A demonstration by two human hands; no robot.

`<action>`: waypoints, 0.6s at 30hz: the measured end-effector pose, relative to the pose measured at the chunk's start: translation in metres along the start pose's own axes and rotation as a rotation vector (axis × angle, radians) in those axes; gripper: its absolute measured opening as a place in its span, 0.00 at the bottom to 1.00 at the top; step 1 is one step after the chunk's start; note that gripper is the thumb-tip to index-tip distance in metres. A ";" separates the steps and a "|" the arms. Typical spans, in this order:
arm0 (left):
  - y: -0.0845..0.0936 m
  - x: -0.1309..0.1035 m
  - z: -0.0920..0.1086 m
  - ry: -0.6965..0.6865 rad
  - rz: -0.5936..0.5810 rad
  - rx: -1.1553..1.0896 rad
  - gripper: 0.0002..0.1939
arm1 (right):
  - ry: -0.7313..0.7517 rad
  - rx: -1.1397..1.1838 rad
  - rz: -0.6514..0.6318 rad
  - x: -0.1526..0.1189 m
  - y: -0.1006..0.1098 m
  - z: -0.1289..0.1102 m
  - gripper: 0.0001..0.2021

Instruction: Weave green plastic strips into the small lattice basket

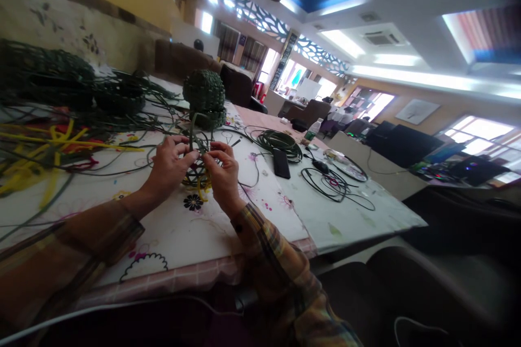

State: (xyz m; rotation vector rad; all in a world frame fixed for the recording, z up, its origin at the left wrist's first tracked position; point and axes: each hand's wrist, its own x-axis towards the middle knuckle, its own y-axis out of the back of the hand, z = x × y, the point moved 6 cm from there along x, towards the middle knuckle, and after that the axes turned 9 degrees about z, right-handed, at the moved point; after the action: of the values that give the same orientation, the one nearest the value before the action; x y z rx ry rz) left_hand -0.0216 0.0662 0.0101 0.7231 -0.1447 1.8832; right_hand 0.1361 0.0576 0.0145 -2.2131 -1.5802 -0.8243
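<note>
Over the table, my left hand (pixel 169 165) pinches a dark green weaving strip (pixel 192 129) between thumb and fingers. My right hand (pixel 222 171) is closed close beside it, thumb and index pressed on the same work. Below the fingertips sits a small open-weave piece (pixel 195 176) of green strips, with yellow strip ends (pixel 202 193) hanging at its lower side. The fingers partly cover this piece, so the exact crossing they grip is hidden. Just behind the hands stands a rounded, tightly woven dark green form (pixel 204 96).
Yellow strips (pixel 52 146) and dark green woven pieces (pixel 44 73) crowd the left side. To the right lie a coil of green strip (pixel 277 142), a black phone (pixel 281 164), a plastic bottle (pixel 313 129) and loose cable-like loops (pixel 325 187). The table's front edge (pixel 183 274) is near me.
</note>
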 end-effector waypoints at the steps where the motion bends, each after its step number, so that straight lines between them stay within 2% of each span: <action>1: 0.001 0.000 0.000 0.001 0.007 -0.002 0.17 | 0.004 -0.013 -0.011 0.001 0.000 -0.001 0.07; 6: -0.001 -0.001 0.007 -0.145 -0.006 0.119 0.16 | -0.087 -0.001 -0.026 0.008 0.000 0.004 0.10; 9: -0.003 -0.005 0.011 -0.178 0.014 0.170 0.15 | -0.142 0.031 -0.002 0.008 0.000 0.008 0.12; 12: -0.003 -0.007 0.011 -0.151 0.051 0.171 0.15 | -0.084 0.014 0.019 0.005 0.001 0.003 0.13; 18: 0.000 -0.003 -0.001 -0.109 0.099 0.156 0.14 | 0.135 -0.147 0.036 0.001 0.001 -0.014 0.14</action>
State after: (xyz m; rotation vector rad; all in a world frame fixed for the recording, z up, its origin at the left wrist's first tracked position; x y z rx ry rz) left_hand -0.0215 0.0636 0.0078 0.9407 -0.1043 1.9654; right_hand 0.1333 0.0502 0.0267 -2.2243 -1.4554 -1.0864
